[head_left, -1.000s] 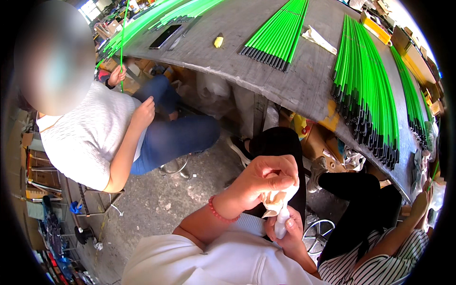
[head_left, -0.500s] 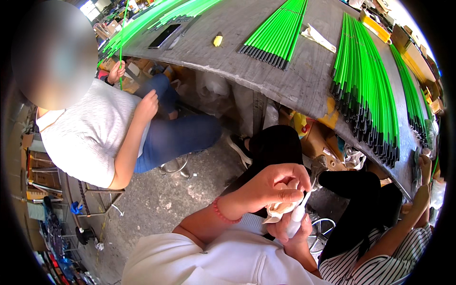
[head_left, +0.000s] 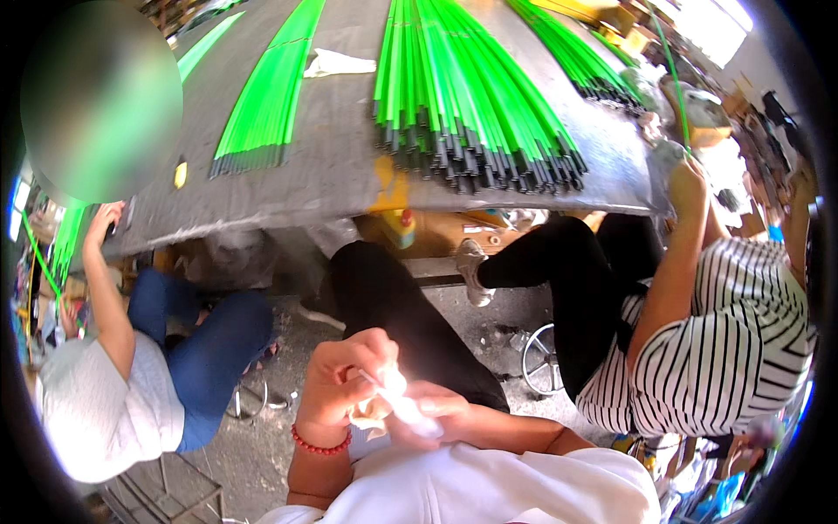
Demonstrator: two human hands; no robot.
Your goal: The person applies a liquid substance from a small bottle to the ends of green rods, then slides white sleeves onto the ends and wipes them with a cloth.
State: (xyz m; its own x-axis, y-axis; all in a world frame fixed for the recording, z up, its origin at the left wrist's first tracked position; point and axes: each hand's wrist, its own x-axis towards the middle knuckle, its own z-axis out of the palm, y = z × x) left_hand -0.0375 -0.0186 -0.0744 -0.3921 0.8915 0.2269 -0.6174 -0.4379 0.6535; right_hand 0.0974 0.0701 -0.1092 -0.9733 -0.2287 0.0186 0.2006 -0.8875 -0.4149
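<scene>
Low in the centre of the frame, the person's two bare hands meet close to the chest, over a white top. The left hand (head_left: 345,375), with a string of small red beads (head_left: 319,444) round its wrist, is curled tight, thumb and fingertips pinched on a soft, crumpled white cloth or tissue (head_left: 397,397). The right hand (head_left: 441,415) cups the same wad from the other side, fingers folded narrow around it. A thin pale stick seems to run through the pinch, though glare washes out that spot and it is hard to be sure.

Above the hands, a wide grey table (head_left: 340,166) with a dull, smooth top curves across the upper half of the frame. On it lie long bundles of slim bright green rods (head_left: 454,79) with dark ends, fanned in flat sheaves; a narrower sheaf (head_left: 266,105) lies toward the upper left, and a scrap of white cloth (head_left: 336,63) rests between them. A small yellow bottle with a red cap (head_left: 403,229) stands under the table edge.

At the left of the frame sits a person in blue jeans (head_left: 209,349) and a pale grey shirt, one arm raised to the table. At the right sits another person in a black-and-white striped top (head_left: 716,349) and black trousers, an arm lifted toward a single green rod (head_left: 672,79).
</scene>
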